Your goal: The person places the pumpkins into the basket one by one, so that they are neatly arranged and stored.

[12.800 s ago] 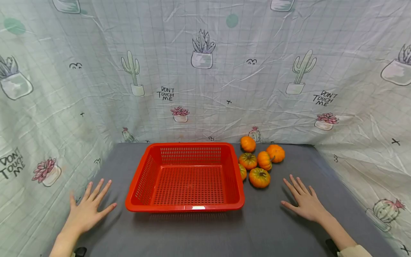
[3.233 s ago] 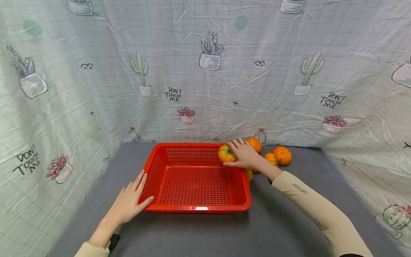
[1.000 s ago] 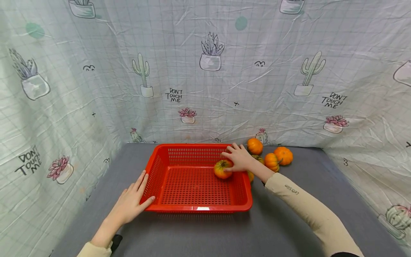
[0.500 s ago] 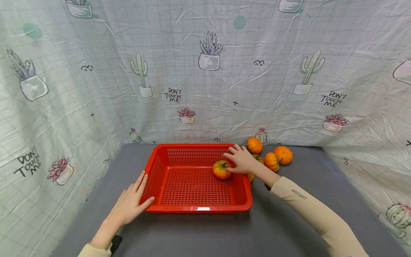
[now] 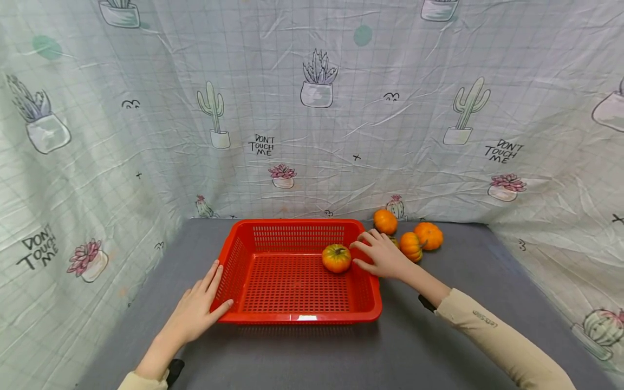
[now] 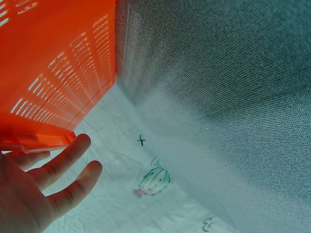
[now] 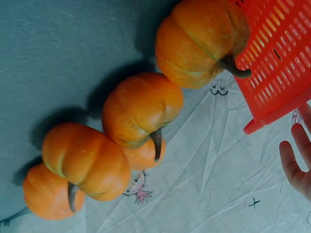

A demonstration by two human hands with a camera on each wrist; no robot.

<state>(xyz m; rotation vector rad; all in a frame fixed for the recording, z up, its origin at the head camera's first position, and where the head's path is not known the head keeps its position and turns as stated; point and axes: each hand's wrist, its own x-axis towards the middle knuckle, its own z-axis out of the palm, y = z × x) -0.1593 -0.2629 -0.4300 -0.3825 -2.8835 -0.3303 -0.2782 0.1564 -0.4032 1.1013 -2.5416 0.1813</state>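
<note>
A red plastic basket [image 5: 297, 317] with slotted walls stands on the grey tabletop. One small orange-and-green pumpkin [image 5: 336, 258] sits inside it, towards the right wall. My right hand [image 5: 385, 254] is over the basket's right rim, its fingers spread and slightly bent, apart from that pumpkin and holding nothing. At the basket's left front corner, my left hand [image 5: 192, 310] rests against the rim with straight fingers and the thumb at the front edge. The left wrist view shows these fingers [image 6: 73, 194] beside the outer wall, loosely extended.
Right of the basket lie several more small pumpkins, among them one at the back [image 5: 385, 222], a ribbed one [image 5: 411, 247] and a far-right one [image 5: 429, 236]. My right hand partly hides others. A cactus-print cloth [image 5: 312, 162] hangs behind and at both sides.
My right hand brought a pumpkin over the right rim, set it in the basket and let go, then drew back to the right. Lately my left hand has stayed at the basket's left corner.
</note>
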